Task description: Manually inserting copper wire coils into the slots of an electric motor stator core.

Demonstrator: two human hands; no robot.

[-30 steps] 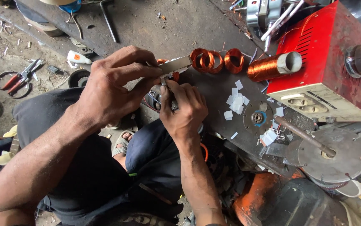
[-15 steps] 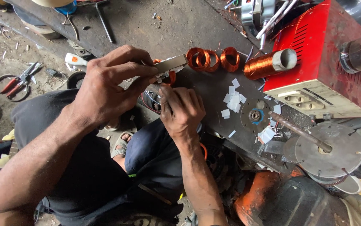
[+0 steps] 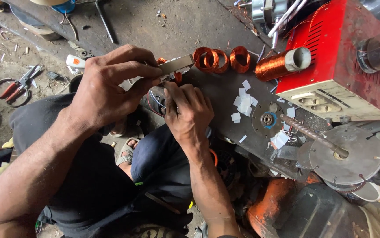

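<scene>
The fingers of the left hand are pressed together around a flat grey metal bar, thumb beneath and the rest curled over its top, so the bar juts out to the right towards the coils. Just below it the right hand is closed, fingertips bunched and pressing down on a dark round wound part that sits at the near edge of the dark metal workbench; what exactly they pinch cannot be made out. Just past the bar's tip lie three loose rings of copper wire in a row, and beside them a spool of copper wire with a pale core leaning against a red metal box with a cream front panel. Small white paper slips are scattered on the bench near a round grey metal disc. Far left on the ground lie red-handled pliers
</scene>
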